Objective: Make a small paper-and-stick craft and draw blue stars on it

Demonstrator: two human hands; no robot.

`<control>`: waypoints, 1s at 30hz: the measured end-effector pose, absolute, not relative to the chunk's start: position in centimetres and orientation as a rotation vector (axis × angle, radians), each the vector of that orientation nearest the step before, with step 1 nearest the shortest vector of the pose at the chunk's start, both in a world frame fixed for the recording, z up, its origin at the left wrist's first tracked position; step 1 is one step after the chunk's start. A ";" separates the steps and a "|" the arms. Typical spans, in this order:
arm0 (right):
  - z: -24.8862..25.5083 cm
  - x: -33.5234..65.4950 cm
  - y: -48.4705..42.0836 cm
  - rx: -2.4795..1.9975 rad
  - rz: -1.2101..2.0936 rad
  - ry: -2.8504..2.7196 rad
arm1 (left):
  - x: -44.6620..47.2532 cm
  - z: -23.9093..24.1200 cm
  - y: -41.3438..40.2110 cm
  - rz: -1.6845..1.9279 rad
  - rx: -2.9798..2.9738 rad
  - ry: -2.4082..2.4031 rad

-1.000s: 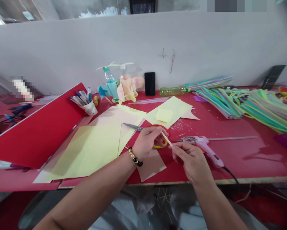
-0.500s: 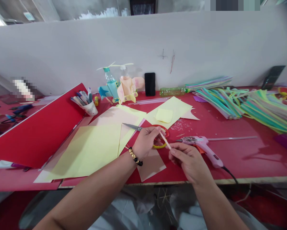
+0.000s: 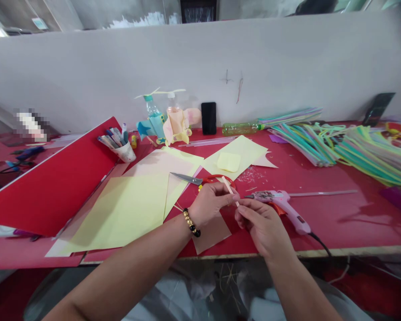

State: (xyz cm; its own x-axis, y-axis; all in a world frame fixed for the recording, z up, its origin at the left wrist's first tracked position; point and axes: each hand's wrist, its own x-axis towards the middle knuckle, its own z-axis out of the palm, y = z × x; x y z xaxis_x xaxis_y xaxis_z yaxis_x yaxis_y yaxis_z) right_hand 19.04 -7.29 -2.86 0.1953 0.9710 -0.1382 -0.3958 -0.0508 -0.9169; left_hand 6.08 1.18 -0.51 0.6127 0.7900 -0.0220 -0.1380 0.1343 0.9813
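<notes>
I am looking down on a long red table [image 3: 337, 218] set against a pale partition. On its left a large red sheet [image 3: 53, 187] lies at a slant, and beside it overlapping yellow paper [image 3: 126, 209] spreads toward the middle. Far to the right, well apart from my hands, sits a heap of coloured straws [image 3: 354, 147]. Just right of the hands a pink glue gun [image 3: 287, 207] lies on its side, nozzle pointing left. Just beyond them a pair of scissors [image 3: 188, 179] lies flat, blades to the left, its red handle partly hidden behind my fingers. A tan paper scrap [image 3: 213, 234] lies under the wrists at the table's near edge.

Both hands meet above that scrap. The left hand [image 3: 210, 205] is closed, thumb and forefinger pinched on a thin pale stick [image 3: 227, 185]. The right hand [image 3: 262, 223] is closed too, its fingertips gripping the stick's near end. The stick is held off the table between the two hands. Its long axis runs from the right fingertips up and away to the left, so the far end pokes free past the left thumb, over the scissors' handle. The left hand grips about midway and the right has only the near tip. Whether the two hands touch at the pinch I cannot tell.
</notes>
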 end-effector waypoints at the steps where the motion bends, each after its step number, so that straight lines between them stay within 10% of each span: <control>1: -2.9 19.0 -7.3 -1.075 1.270 -0.720 | 6.1 -0.5 1.1 0.744 1.258 0.663; 30: -2.4 18.8 -7.6 -1.163 1.249 -0.849 | 5.6 -0.6 1.7 0.867 1.116 0.701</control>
State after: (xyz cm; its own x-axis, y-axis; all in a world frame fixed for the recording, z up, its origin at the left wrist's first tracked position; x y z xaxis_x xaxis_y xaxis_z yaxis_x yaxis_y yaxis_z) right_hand 18.83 -7.58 -2.41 0.1656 0.9800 -0.1102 -0.2574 -0.0650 -0.9641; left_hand 5.55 1.72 -0.56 0.4973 0.8660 -0.0527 -0.2333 0.1919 0.9533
